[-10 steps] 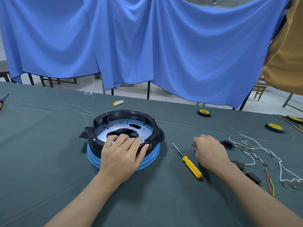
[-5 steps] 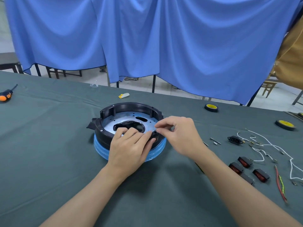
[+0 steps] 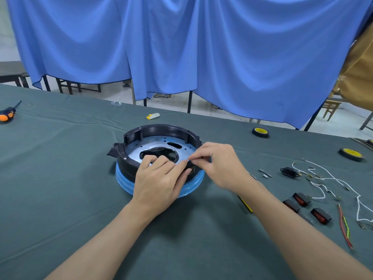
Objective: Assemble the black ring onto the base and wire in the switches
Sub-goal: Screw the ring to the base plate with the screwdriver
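Note:
The black ring (image 3: 157,130) sits on the round blue base (image 3: 125,182) at the table's middle, with a silvery plate (image 3: 137,148) showing inside. My left hand (image 3: 159,178) grips the ring's near rim, fingers curled over it. Thumb and forefinger of my right hand (image 3: 218,164) pinch a small part at the ring's near right rim; it is too small to identify. Three red rocker switches (image 3: 301,199) lie on the cloth to the right. A black socket (image 3: 289,171) and white wires (image 3: 333,180) lie beyond them.
Red and yellow-green wires (image 3: 344,227) lie at the far right. A yellow screwdriver (image 3: 246,205) is mostly hidden under my right forearm. Small screws (image 3: 265,173), two tape rolls (image 3: 260,131) (image 3: 351,154) and an orange screwdriver (image 3: 7,115) also lie on the green cloth.
My right hand has come from the cloth near the screwdriver over to the ring's near right rim, pinching a small part. My left hand has stayed on the ring.

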